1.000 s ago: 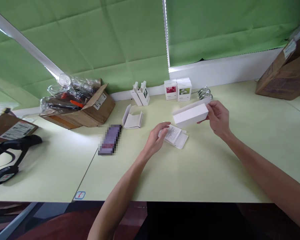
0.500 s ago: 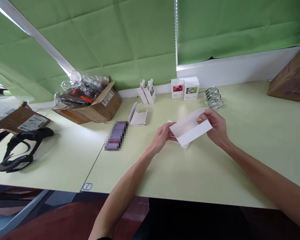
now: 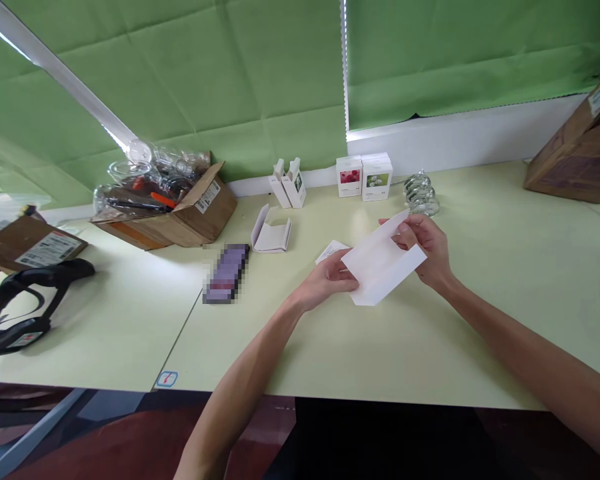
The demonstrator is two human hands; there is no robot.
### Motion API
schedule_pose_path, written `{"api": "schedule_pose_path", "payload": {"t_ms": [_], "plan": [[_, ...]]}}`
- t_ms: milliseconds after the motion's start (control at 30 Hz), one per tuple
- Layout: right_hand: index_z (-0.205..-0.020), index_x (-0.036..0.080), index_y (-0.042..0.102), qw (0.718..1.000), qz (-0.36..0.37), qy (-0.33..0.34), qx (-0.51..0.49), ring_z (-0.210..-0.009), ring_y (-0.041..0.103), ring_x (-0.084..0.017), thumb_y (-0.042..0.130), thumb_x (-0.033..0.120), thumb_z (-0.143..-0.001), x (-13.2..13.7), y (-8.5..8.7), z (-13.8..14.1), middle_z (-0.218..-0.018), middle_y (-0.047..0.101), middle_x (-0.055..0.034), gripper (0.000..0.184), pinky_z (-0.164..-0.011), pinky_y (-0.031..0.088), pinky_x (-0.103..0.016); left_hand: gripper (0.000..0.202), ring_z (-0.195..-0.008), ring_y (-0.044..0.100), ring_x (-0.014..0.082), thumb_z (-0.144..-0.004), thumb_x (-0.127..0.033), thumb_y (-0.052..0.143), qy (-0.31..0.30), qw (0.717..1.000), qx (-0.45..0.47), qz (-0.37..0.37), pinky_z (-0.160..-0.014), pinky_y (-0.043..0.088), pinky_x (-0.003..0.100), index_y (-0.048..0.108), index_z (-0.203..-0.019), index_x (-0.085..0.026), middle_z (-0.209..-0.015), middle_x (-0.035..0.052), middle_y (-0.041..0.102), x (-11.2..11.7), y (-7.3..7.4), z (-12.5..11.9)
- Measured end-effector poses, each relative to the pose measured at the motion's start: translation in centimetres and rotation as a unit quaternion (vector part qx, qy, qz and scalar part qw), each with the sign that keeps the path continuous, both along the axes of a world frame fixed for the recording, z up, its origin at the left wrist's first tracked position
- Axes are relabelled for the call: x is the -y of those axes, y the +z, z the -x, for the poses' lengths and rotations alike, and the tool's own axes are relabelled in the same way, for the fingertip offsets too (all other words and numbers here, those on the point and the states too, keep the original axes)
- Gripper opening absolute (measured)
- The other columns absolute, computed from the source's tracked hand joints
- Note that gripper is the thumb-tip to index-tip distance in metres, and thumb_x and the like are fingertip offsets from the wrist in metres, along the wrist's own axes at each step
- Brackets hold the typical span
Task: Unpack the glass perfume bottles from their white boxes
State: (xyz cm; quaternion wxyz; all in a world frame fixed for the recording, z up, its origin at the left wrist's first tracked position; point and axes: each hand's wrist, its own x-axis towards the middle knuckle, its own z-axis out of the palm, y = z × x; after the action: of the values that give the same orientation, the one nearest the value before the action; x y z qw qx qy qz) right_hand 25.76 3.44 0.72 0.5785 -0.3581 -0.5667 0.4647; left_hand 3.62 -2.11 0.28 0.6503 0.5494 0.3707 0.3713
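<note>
A flat white card sleeve (image 3: 383, 267) is held just above the pale green tabletop (image 3: 500, 333), pinched from both ends, which keeps it spread open and clear of the surface. The right hand (image 3: 423, 252) grips one end, its fingers (image 3: 397, 227) curled over the edge. The left hand (image 3: 327, 283) closes on the other end, fingers (image 3: 347, 280) lying flat against the card. Just beyond the sleeve lies a small printed paper leaflet (image 3: 331, 251), partly behind the left hand. Left of the sleeve sit an opened white card tray (image 3: 271, 235) and a pixelated purple slab (image 3: 226, 273). Behind it stand two white flower-printed cartons (image 3: 364, 176) and a coil of clear glass (image 3: 421, 194); nothing blocks the hands
</note>
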Motion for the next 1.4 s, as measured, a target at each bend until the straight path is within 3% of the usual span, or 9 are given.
{"api": "schedule_pose_path", "payload": {"t_ms": [100,267,367,467,567,733,933,1133,1400], "plan": [[-0.093,0.026,0.056,1.0,-0.014,0.009,0.004,-0.074,0.069,-0.018,0.065,0.05,-0.088,0.5,0.4,0.3,-0.103,0.075,-0.005,0.026,-0.064,0.056,-0.033,0.065,-0.106,0.07,0.0293,-0.073,-0.034,0.082,0.022,1.0,-0.021,-0.002,-0.083,0.057,0.038,0.058,-0.132,-0.021,-0.12,0.012,0.071,0.5,0.0,-0.8],[-0.094,0.026,0.058,0.997,-0.017,0.057,0.043,-0.086,0.072,-0.021,0.068,0.05,-0.086,0.7,0.9,0.1,-0.12,0.072,-0.0088,0.028,-0.068,0.057,-0.034,0.033,-0.088,0.07,0.023,-0.083,-0.044,0.071,0.16,0.979,-0.093,-0.088,-0.069,0.053,0.029,0.074,-0.102,-0.018,-0.098,0.0074,0.075,0.6,-0.4,-1.6],[-0.113,0.028,0.059,0.988,0.022,0.131,0.076,-0.091,0.072,-0.022,0.076,0.047,-0.08,0.0,0.6,-0.7,-0.128,0.068,-0.0095,0.041,-0.07,0.058,-0.034,0.028,-0.085,0.069,0.0218,-0.084,-0.042,0.067,0.247,0.95,-0.121,-0.146,-0.069,0.052,0.028,0.076,-0.095,-0.018,-0.091,0.0051,0.076,0.3,-0.6,-1.3],[-0.129,0.029,0.058,0.963,0.104,0.21,0.135,-0.094,0.072,-0.024,0.078,0.043,-0.078,-0.7,0.3,-1.3,-0.115,0.074,-0.0077,0.056,-0.075,0.059,-0.038,0.023,-0.083,0.068,0.0205,-0.083,-0.036,0.065,0.32,0.917,-0.155,-0.179,-0.07,0.051,0.028,0.077,-0.095,-0.02,-0.09,0.0027,0.076,0.1,-0.4,-0.8],[-0.113,0.022,0.07,0.941,0.151,0.248,0.174,-0.092,0.073,-0.025,0.077,0.042,-0.079,-0.9,0.1,-1.5,-0.097,0.077,-0.0065,0.04,-0.078,0.059,-0.04,0.019,-0.079,0.067,0.0187,-0.084,-0.033,0.063,0.345,0.903,-0.179,-0.185,-0.067,0.05,0.026,0.077,-0.09,-0.021,-0.085,0.0009,0.074,-0.1,-0.3,-0.5],[-0.096,0.021,0.076,0.961,0.147,0.176,0.155,-0.081,0.073,-0.025,0.081,0.037,-0.073,-1.0,0.0,-1.1,-0.092,0.078,-0.0058,0.029,-0.068,0.062,-0.039,0.044,-0.067,0.064,0.0176,-0.087,-0.055,0.061,0.33,0.925,-0.134,-0.132,-0.062,0.053,0.028,0.066,-0.067,-0.016,-0.068,0.0039,0.068,-0.6,-0.4,-0.3],[-0.096,0.02,0.077,0.979,0.105,0.079,0.156,-0.077,0.073,-0.024,0.08,0.04,-0.073,-1.2,-0.6,-0.8,-0.093,0.078,-0.0066,0.03,-0.064,0.063,-0.039,0.061,-0.065,0.065,0.0197,-0.085,-0.072,0.053,0.272,0.953,-0.106,-0.084,-0.064,0.055,0.031,0.061,-0.06,-0.016,-0.063,0.0066,0.065,-1.1,-0.6,0.3],[-0.115,0.021,0.071,0.98,0.113,0.109,0.124,-0.078,0.073,-0.022,0.077,0.053,-0.077,-0.6,-0.9,-0.2,-0.097,0.076,-0.0072,0.05,-0.068,0.066,-0.042,0.059,-0.047,0.046,0.0126,-0.089,-0.056,0.059,0.351,0.887,-0.237,-0.185,-0.048,0.038,0.027,0.04,-0.046,-0.021,-0.045,-0.0009,0.04,-1.8,-1.1,1.6],[-0.109,0.02,0.072,0.974,0.104,0.103,0.174,-0.075,0.073,-0.02,0.072,0.056,-0.081,-0.8,-1.0,-0.7,-0.106,0.075,-0.0104,0.045,-0.067,0.065,-0.041,0.05,-0.034,0.047,0.0122,-0.098,-0.048,0.046,0.491,0.821,-0.249,-0.15,-0.04,0.035,0.025,0.046,-0.056,-0.021,-0.04,-0.0021,0.045,-4.0,-0.3,8.8]]}}
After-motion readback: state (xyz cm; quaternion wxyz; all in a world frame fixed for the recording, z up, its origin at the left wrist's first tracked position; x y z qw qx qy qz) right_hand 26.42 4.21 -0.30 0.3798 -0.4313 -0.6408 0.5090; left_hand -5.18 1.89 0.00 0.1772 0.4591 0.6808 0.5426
